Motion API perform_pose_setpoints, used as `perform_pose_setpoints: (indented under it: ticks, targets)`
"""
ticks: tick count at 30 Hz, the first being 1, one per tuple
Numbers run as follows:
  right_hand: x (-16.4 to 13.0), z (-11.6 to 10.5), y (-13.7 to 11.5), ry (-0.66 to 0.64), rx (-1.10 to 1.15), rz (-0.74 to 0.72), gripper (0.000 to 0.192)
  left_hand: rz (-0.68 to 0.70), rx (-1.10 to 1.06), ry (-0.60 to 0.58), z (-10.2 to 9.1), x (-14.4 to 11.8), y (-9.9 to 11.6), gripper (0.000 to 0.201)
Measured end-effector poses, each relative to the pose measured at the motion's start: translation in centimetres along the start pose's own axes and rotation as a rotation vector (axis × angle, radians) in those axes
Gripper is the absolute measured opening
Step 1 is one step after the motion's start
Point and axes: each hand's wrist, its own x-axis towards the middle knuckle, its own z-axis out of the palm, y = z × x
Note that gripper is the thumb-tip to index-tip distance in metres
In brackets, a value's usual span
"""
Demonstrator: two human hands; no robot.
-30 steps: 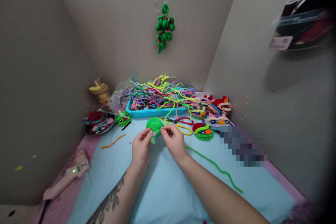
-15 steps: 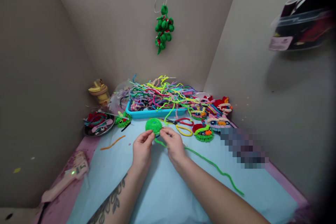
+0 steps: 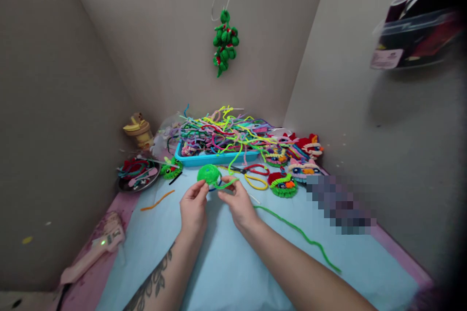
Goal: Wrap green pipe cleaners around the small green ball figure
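Note:
My left hand (image 3: 193, 202) is closed, pinching the lower edge of a round, bright green fuzzy piece (image 3: 208, 174) coiled from chenille stem. From its underside a loose green chenille stem end (image 3: 226, 185) runs to my right hand (image 3: 238, 200), whose fingers hold it at the far end. A dark blue loop (image 3: 215, 187) shows just below the round piece; its attachment is partly hidden. Past my right wrist, a long darker green chenille stem (image 3: 297, 228) lies on the light blue sheet (image 3: 226, 272).
Behind my hands stands a blue tray (image 3: 215, 159) heaped with coloured chenille stems. Scissors (image 3: 255, 177) lie before it. Finished fuzzy faces (image 3: 282, 184) sit right; a round dish (image 3: 138, 182), an orange stem (image 3: 157, 200) and a glue gun (image 3: 97, 252) are left.
The round green piece has moved slightly left with my left hand. My right hand has left its edge and now draws the loose stem end out to the right.

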Motion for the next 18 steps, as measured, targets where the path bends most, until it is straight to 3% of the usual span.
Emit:
perform_pose_setpoints:
  ticks: [4,10,18]
  targets:
    - [0.0,0.1,0.0,-0.006,-0.032,-0.037,0.024,0.008,0.046,-0.018,-0.1,0.1,-0.3,0.031]
    - [2.0,-1.4,-0.8,0.103,-0.084,-0.138,0.019,-0.061,0.073,-0.098,0.2,-0.1,-0.7,0.032]
    - [1.6,-1.3,-0.3,-0.026,-0.224,-0.149,0.018,-0.104,-0.002,-0.109,-0.3,0.2,-0.3,0.036]
